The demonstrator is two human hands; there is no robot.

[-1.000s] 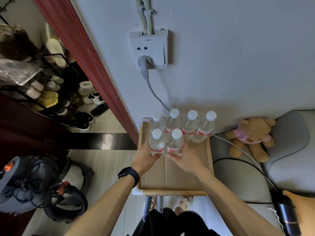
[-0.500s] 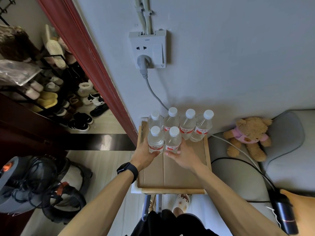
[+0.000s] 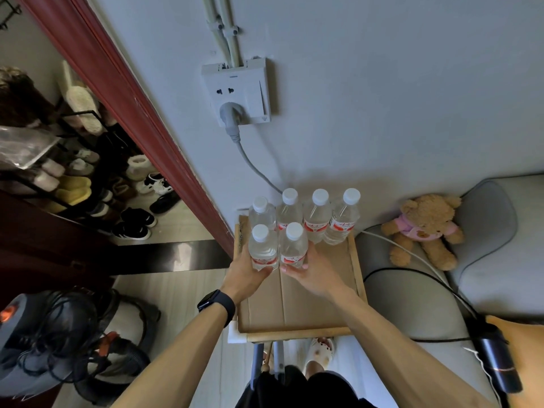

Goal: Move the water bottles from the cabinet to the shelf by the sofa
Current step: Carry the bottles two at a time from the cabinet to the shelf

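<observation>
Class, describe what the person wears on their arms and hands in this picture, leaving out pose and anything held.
Both forearms are bare, with no sleeves in view and no gloves. The left wrist carries a black smartwatch with a dark rectangular face and a black band. The right hand and wrist wear nothing visible.

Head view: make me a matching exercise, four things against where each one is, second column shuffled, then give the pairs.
Things:
1. grey plug
2. teddy bear
3. black watch
4. front two bottles

Places:
A. on the left wrist
B. on the grey sofa
C. in the wall socket
D. between the left hand and right hand, over the shelf

Pairs: 1-C, 2-B, 3-A, 4-D
</observation>
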